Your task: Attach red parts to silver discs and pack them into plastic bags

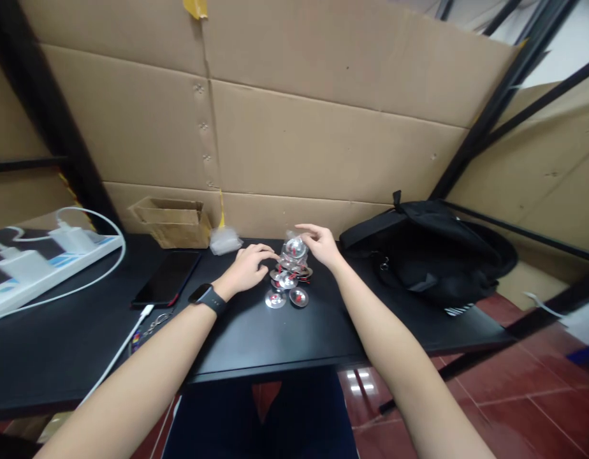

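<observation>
A small pile of shiny round metal discs with red marks lies on the black table; two of them sit apart at the front. My left hand, with a black watch on the wrist, rests with curled fingers touching the left side of the pile. My right hand pinches the top of a clear plastic bag holding more discs, just above the pile.
A black phone and a white cable with keys lie to the left. A white power strip sits at far left, a small cardboard box at the back, and a black backpack to the right.
</observation>
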The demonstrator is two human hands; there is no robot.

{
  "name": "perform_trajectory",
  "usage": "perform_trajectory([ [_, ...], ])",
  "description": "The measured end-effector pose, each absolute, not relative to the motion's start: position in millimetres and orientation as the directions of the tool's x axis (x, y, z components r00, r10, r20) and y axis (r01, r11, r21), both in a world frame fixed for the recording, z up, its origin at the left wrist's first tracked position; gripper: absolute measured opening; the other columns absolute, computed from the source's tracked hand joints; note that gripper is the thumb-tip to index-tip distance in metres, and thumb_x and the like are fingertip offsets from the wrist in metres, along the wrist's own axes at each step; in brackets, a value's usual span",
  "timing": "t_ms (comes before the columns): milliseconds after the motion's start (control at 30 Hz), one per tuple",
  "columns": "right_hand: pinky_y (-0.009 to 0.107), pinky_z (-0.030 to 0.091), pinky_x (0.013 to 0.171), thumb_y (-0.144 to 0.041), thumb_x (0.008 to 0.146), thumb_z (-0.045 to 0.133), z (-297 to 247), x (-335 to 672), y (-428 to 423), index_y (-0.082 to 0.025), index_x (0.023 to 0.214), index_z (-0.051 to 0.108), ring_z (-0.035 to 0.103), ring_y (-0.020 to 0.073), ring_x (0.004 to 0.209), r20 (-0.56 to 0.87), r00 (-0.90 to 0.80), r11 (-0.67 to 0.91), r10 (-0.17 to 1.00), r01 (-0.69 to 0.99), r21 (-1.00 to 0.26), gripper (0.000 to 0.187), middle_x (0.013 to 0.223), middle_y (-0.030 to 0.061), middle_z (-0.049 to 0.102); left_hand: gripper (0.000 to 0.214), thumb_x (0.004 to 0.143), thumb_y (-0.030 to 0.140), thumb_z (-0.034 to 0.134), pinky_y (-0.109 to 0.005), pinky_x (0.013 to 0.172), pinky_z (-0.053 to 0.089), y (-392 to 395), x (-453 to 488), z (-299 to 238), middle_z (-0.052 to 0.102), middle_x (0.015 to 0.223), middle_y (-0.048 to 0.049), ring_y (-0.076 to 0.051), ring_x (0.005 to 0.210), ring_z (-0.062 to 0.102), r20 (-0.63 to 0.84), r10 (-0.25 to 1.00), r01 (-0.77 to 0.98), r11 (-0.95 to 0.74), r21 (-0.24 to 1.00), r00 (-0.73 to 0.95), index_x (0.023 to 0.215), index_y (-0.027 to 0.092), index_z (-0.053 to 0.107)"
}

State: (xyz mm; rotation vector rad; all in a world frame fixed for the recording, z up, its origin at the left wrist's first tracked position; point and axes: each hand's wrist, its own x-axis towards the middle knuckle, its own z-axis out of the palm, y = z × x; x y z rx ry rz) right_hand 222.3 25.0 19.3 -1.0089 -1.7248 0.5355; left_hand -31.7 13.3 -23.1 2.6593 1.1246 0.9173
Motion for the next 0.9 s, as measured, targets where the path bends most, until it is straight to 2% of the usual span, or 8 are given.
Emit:
perform_trajectory([
  [67,0.032,0.057,0.069,-0.029,0.084,0.058,17.8,221.7,25.1,-0.021,0.115,0.075,0.067,0.0179,0.066,0.542,-0.158,0.559,0.825,0.368,-0.743,0.036,0.084,0.0040,0.078,0.055,0.077,0.008,0.046,-0.041,0.114,0.041,13.7,-30.9,-20.7,0.065,0.135,-0.0007,-0.022,0.127,0.057,0.498,0.646,0.552,-0.760,0.344,0.578,0.122,0.029,0.071],
  [167,0.032,0.057,0.070,-0.032,0.089,0.056,19.7,219.7,21.4,-0.021,0.121,0.072,0.067,0.0174,0.066,0.558,-0.198,0.588,0.806,0.365,-0.721,0.038,0.089,0.0053,0.079,0.058,0.079,0.008,0.043,-0.037,0.116,0.042,11.9,-29.9,-16.6,0.067,0.135,0.0005,-0.020,0.127,0.060,0.510,0.627,0.477,-0.779,0.407,0.589,0.128,0.027,0.068],
  [333,0.035,0.057,0.085,-0.038,0.092,0.059,27.4,216.6,14.7,-0.023,0.134,0.061,0.072,0.0199,0.090,0.578,-0.338,0.667,0.743,0.298,-0.683,0.044,0.101,0.0056,0.078,0.045,0.091,0.018,0.046,-0.041,0.116,0.043,5.9,-28.3,-11.4,0.062,0.142,-0.0059,-0.023,0.131,0.058,0.608,0.633,0.447,-0.772,0.452,0.479,0.133,0.022,0.061],
  [500,0.036,0.060,0.083,-0.043,0.085,0.070,29.6,208.3,11.1,-0.023,0.119,0.064,0.075,0.0208,0.082,0.608,-0.185,0.636,0.772,0.230,-0.737,0.040,0.094,0.0054,0.078,0.031,0.097,0.033,0.053,-0.038,0.102,0.053,0.0,-27.1,-6.2,0.069,0.127,-0.0080,-0.023,0.116,0.067,0.658,0.657,0.374,-0.752,0.543,0.368,0.126,0.022,0.058],
  [667,0.036,0.063,0.081,-0.042,0.078,0.078,31.6,197.4,5.9,-0.024,0.116,0.061,0.077,0.0226,0.083,0.586,-0.094,0.593,0.805,0.138,-0.793,0.045,0.090,0.0044,0.078,0.016,0.093,0.031,0.060,-0.034,0.091,0.055,-2.7,-23.5,-3.2,0.071,0.107,-0.0060,-0.020,0.100,0.069,0.682,0.661,0.336,-0.748,0.572,0.313,0.105,0.020,0.062],
  [767,0.037,0.063,0.077,-0.043,0.076,0.079,32.7,196.5,5.0,-0.025,0.113,0.060,0.076,0.0215,0.074,0.563,-0.091,0.570,0.822,0.138,-0.810,0.046,0.087,0.0031,0.077,0.019,0.089,0.033,0.065,-0.035,0.090,0.056,0.1,-20.0,-5.4,0.070,0.106,-0.0065,-0.020,0.098,0.070,0.652,0.715,0.191,-0.697,0.691,0.251,0.102,0.019,0.061],
  [900,0.034,0.061,0.071,-0.042,0.076,0.080,32.4,198.5,5.8,-0.023,0.109,0.062,0.072,0.0189,0.065,0.586,-0.086,0.592,0.806,0.113,-0.798,0.042,0.081,0.0013,0.076,0.024,0.083,0.034,0.072,-0.037,0.091,0.058,3.8,-15.7,-9.2,0.073,0.108,-0.0089,-0.021,0.095,0.072,0.552,0.783,-0.005,-0.575,0.818,0.287,0.099,0.016,0.068],
])
